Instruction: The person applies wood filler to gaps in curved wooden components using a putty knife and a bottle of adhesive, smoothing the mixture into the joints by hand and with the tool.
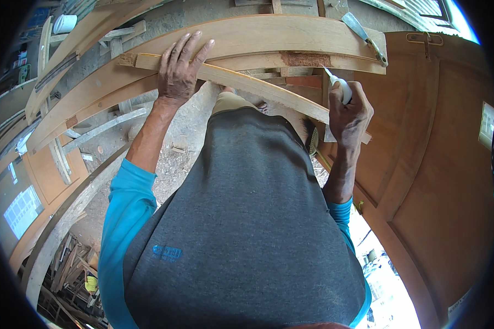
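My left hand (182, 68) lies with fingers spread across a long narrow wooden strip (258, 88), its fingertips reaching over the wide wooden board (247, 37) behind. The strip slants from upper left down toward my right hand, and its left end shows a rough cut face. My right hand (351, 116) is wrapped round a white squeeze bottle (343, 91) with a thin pointed nozzle. That nozzle tip is close to a rough brown recess (306, 59) in the board's near edge; whether they touch I cannot tell. Right of the recess, a putty knife (362, 34) rests on the board.
A large brown panelled door (450, 148) with metal fittings stands along the right. Wooden planks and frames (66, 104) fill the left side. A white container (65, 24) sits at the far left, and scrap wood (74, 263) is piled at lower left.
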Demonstrator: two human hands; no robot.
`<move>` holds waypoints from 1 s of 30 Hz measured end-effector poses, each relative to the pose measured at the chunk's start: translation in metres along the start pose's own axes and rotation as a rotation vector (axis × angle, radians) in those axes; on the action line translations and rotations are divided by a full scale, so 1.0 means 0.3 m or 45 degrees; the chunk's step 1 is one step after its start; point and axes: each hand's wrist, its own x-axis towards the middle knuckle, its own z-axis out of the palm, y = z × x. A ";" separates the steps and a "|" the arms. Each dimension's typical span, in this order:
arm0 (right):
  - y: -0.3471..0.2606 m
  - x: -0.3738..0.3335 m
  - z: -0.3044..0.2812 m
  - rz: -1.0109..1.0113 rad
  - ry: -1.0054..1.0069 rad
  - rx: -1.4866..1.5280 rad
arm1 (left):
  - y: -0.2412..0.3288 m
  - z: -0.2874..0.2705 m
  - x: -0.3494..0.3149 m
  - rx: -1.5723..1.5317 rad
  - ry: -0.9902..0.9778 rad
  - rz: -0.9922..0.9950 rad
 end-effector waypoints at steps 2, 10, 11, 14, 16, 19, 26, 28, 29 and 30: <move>0.006 0.003 -0.006 0.019 0.017 -0.009 | 0.002 -0.002 0.001 0.001 -0.003 -0.003; -0.051 -0.008 0.024 -0.033 -0.085 0.069 | 0.003 -0.002 0.004 0.022 -0.006 -0.003; -0.055 -0.008 0.028 -0.033 -0.086 0.054 | 0.003 -0.003 0.003 0.018 -0.003 -0.004; -0.055 -0.007 0.036 -0.034 -0.086 0.009 | 0.006 -0.005 0.003 0.011 -0.001 -0.007; -0.045 -0.005 0.034 -0.033 -0.083 -0.022 | 0.006 -0.007 0.003 0.010 -0.006 -0.011; -0.038 -0.003 0.030 -0.038 -0.087 -0.041 | 0.008 -0.009 0.005 0.002 0.003 -0.009; -0.040 0.003 0.023 0.011 0.008 0.011 | 0.009 -0.012 0.006 0.002 -0.009 -0.015; -0.021 0.008 0.016 0.034 0.007 -0.029 | 0.004 -0.007 0.004 0.012 -0.011 -0.012; -0.018 0.011 0.013 0.023 0.002 -0.027 | 0.004 -0.007 0.003 0.011 -0.009 -0.012; -0.018 0.015 0.010 0.011 -0.003 -0.025 | 0.005 -0.007 0.003 0.010 -0.008 -0.012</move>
